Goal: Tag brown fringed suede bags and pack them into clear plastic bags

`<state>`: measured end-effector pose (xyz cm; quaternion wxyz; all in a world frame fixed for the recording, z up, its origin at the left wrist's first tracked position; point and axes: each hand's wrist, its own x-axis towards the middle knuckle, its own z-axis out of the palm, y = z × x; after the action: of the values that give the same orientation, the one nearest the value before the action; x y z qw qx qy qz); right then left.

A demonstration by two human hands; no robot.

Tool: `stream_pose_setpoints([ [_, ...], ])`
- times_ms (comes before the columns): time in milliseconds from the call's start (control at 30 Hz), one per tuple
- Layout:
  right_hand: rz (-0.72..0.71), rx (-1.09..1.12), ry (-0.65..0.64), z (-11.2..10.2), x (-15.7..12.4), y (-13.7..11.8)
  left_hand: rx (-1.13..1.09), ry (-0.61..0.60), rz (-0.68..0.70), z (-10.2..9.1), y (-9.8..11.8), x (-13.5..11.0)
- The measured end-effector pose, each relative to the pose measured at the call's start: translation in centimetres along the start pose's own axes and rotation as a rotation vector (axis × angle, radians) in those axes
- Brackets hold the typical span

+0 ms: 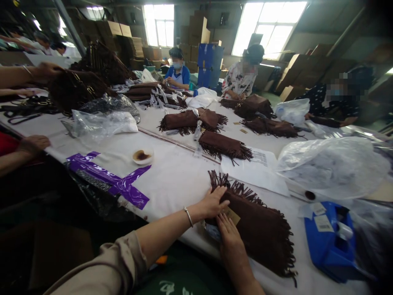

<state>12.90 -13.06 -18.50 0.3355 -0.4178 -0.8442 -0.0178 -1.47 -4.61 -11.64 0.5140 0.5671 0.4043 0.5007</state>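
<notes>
In front of me a brown fringed bag [260, 223] lies flat on the white-covered table [181, 186]. My left hand [213, 201] rests on its left end, fingers stretched out and lying on the fringe. Just below, my right hand [230, 235] lies flat with fingers extended, its tips by a tan paper tag [232, 216] on the bag. A bit of clear plastic shows under the bag's left edge beside my right hand. Neither hand is closed around anything.
A blue tape dispenser [321, 239] stands at right, below a large clear plastic bag [331, 166]. More fringed bags [225, 144] lie ahead. A small dish of brown liquid [143, 156] and purple tape [107, 176] are at left. Several co-workers [178, 73] sit around the table.
</notes>
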Motion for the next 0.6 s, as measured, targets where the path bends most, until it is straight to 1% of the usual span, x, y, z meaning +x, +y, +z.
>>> stream_pose_setpoints([
  [33,-0.009,-0.016,-0.007,-0.2,-0.2,0.1,0.209,-0.074,0.068,0.4,-0.2,-0.2],
  [67,-0.021,-0.036,-0.034,-0.6,-0.3,0.3,0.373,-0.129,0.118,0.7,-0.4,-0.3],
  [100,-0.035,-0.057,-0.073,-1.3,-0.4,0.5,0.466,-0.163,0.142,0.9,-0.6,-0.4],
  [200,-0.061,-0.091,-0.180,-3.8,-0.4,1.4,0.565,-0.222,0.137,0.8,-0.9,-0.3],
  [300,-0.018,-0.078,-0.170,-6.0,-0.2,2.5,0.669,-0.275,0.127,0.7,-0.7,0.0],
  [367,0.015,-0.056,-0.158,-6.8,0.0,3.0,0.791,-0.329,0.127,1.1,-0.3,0.1],
  [433,0.042,-0.034,-0.156,-7.2,-0.2,3.4,0.900,-0.408,0.163,1.9,0.2,-0.4],
  [500,0.076,-0.015,-0.154,-7.6,-0.9,3.6,0.978,-0.502,0.237,3.1,0.6,-1.1],
  [600,0.178,0.040,-0.094,-8.5,-3.5,3.8,1.050,-0.606,0.325,5.2,0.9,-2.2],
])
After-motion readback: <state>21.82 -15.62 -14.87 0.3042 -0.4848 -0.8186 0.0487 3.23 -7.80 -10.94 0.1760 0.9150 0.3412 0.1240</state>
